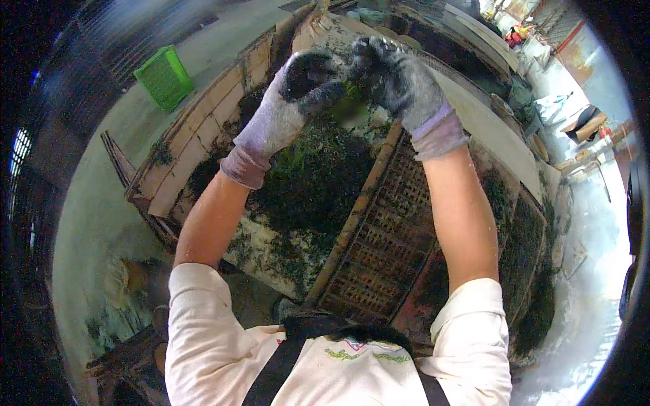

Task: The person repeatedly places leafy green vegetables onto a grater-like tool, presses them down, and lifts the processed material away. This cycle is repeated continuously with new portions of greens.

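Both hands wear grey knit gloves with black-coated fingers and are raised over a dark green heap of leafy plant material [325, 172]. My left hand [307, 83] has its fingers curled and its thumb stretched toward the other hand. Close beside it, my right hand [398, 76] bends its fingers downward. A blurred green patch [353, 109] shows just below and between them; whether either hand grips any of it is hidden by the dark gloves. The heap lies on a pale board surface [264, 246] scattered with dark bits.
A bamboo lattice rack [378, 243] with a pole-like edge [350, 223] slants beside the heap. Low tan panels [203, 129] border the left side. A green plastic crate [165, 78] stands on the concrete floor [96, 188]. A flat board [482, 119] lies at right.
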### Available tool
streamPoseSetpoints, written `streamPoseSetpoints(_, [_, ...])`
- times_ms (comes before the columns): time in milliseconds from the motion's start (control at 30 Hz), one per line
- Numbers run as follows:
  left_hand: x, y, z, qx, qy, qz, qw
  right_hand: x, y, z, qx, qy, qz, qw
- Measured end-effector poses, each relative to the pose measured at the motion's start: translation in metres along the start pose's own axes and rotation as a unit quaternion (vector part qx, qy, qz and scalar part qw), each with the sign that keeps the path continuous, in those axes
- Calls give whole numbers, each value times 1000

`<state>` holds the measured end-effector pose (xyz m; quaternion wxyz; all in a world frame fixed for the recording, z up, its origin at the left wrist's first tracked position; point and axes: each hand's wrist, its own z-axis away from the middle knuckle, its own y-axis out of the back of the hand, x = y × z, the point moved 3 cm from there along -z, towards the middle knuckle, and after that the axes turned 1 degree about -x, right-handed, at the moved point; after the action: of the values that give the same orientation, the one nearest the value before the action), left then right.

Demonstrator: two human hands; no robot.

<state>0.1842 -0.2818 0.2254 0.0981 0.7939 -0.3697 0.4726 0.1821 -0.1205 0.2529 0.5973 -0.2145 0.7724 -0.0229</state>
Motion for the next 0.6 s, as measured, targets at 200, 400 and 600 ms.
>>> streamPoseSetpoints(200, [-54,5,30,-153,90,-173,969,-55,16,-28,-19,-19,-80,996])
streamPoseSetpoints(400, [-104,52,98,-170,349,-247,888,-107,96,-5,52,-6,-88,995])
streamPoseSetpoints(600, [-68,12,-21,-294,206,-135,924,-10,76,38,114,-6,185,976])
